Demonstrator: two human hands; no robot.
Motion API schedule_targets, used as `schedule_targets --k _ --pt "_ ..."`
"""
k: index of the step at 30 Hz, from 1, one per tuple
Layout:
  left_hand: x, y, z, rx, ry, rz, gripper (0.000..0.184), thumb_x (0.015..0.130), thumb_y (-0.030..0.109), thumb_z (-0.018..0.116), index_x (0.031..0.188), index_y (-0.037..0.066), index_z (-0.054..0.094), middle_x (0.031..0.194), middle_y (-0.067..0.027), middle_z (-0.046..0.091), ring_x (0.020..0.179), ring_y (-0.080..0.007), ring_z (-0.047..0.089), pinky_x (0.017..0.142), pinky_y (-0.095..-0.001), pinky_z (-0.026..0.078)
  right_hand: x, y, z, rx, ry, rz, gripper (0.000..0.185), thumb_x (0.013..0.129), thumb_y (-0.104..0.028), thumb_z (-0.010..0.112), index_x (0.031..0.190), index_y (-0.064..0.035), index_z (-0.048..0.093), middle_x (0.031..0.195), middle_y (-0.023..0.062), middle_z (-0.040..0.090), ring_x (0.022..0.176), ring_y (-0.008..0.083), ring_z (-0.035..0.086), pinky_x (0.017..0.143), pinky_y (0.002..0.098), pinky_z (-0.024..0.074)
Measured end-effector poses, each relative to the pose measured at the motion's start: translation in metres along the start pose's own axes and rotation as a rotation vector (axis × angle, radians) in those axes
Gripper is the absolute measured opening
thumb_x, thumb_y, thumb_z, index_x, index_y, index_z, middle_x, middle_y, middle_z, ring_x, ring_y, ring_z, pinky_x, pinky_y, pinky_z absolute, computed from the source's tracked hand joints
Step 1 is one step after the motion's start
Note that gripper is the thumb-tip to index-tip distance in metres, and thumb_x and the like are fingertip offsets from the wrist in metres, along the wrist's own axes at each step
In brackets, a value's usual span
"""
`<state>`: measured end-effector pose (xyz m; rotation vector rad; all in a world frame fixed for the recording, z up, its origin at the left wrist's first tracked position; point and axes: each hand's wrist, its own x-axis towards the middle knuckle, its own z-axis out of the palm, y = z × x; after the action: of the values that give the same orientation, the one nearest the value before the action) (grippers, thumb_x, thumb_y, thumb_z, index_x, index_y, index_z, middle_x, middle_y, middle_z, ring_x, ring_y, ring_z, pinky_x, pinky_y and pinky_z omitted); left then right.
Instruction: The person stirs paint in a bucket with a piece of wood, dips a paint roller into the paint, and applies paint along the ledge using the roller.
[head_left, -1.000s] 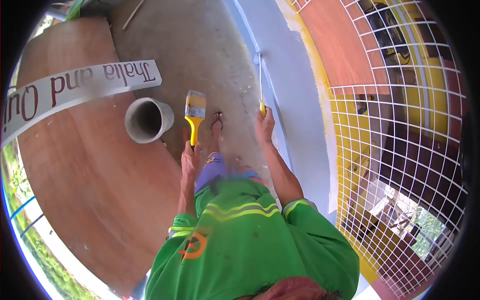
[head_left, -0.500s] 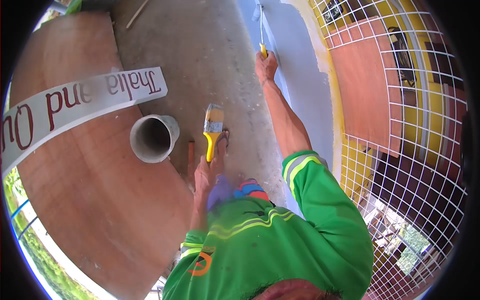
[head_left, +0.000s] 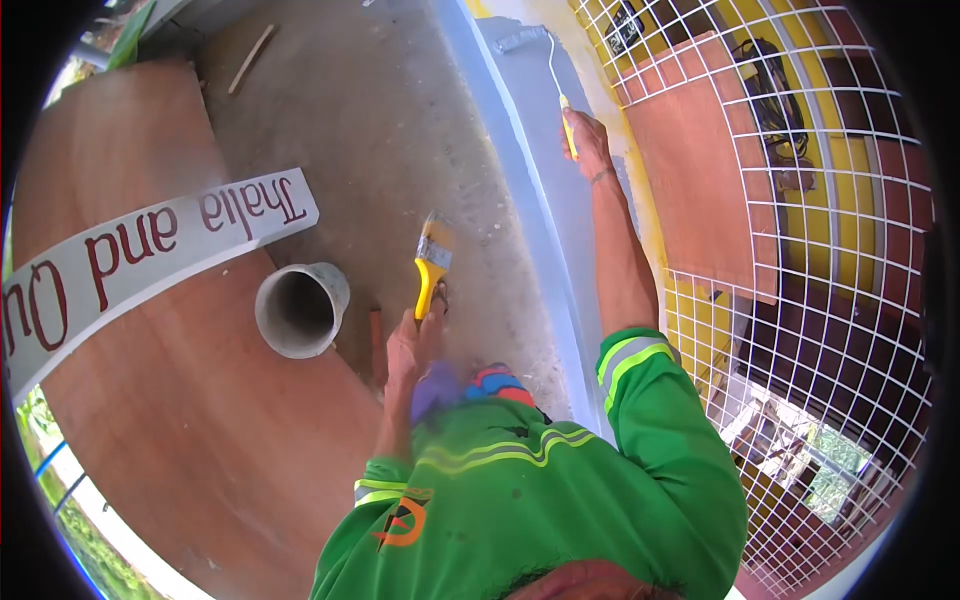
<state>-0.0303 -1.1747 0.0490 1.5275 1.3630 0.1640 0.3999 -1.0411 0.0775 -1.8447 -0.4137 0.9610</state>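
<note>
Gripping a yellow-handled paint roller [head_left: 566, 108] with the right fingers [head_left: 583, 125], far and right, against the gray wall [head_left: 545, 130]. Holding a yellow-handled paintbrush [head_left: 432, 264] in the left fingers [head_left: 406, 335], nearer, right of a round gray container [head_left: 334, 290].

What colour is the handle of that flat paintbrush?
Yellow: the paintbrush handle shows best in the head view.

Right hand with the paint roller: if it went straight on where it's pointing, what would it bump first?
Probably the grey-blue painted surface. The paint roller sticks out ahead of the right hand over it, but how deep the gap is isn't clear.
</note>
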Motion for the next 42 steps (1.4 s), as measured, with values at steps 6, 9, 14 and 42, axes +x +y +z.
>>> schedule_targets --k 6,9,14,42 --pt "0.076 0.069 0.006 0.184 0.122 0.438 0.025 0.091 0.027 0.064 0.103 0.006 0.057 0.07 -0.0189 0.061 0.067 -0.0385 0.06 0.063 -0.0481 0.048 -0.068 0.039 -0.055 -0.227 0.096 -0.063 0.043 0.092 -0.023 0.058 0.128 -0.0026 0.046 0.078 0.0077 0.062 0.052 0.0128 0.054 0.043 0.0294 0.0426" --pt "0.09 0.113 -0.016 0.202 0.213 0.518 0.026 0.091 0.024 0.065 0.11 0.008 0.056 0.071 -0.0168 0.062 0.066 -0.0363 0.06 0.064 -0.0461 0.048 -0.067 0.036 -0.043 -0.34 0.125 -0.159 0.048 0.091 -0.018 0.056 0.134 -0.0062 0.039 0.086 0.0133 0.066 0.062 0.0235 0.063 0.055 0.0369 0.0503" --pt "0.097 0.127 -0.041 0.187 0.197 0.457 0.033 0.091 0.018 0.062 0.122 0.01 0.051 0.073 -0.0144 0.062 0.066 -0.0336 0.06 0.065 -0.0432 0.048 0.037 -0.004 0.001 -0.721 0.254 -0.441 0.035 0.089 -0.021 0.057 0.122 -0.0094 0.054 0.104 0.0243 0.066 0.098 0.0444 0.062 0.083 0.0511 0.0495" --pt "0.096 0.143 -0.091 -0.056 0.318 0.353 0.03 0.102 0.021 0.047 0.126 0.004 0.049 0.079 -0.0095 0.06 0.064 -0.0151 0.055 0.059 -0.0313 0.043 -0.309 0.14 -0.18 -0.62 0.353 -0.225 0.039 0.085 -0.004 0.06 0.124 -0.0064 0.059 0.115 0.0185 0.064 0.107 0.0356 0.062 0.092 0.042 0.0507"
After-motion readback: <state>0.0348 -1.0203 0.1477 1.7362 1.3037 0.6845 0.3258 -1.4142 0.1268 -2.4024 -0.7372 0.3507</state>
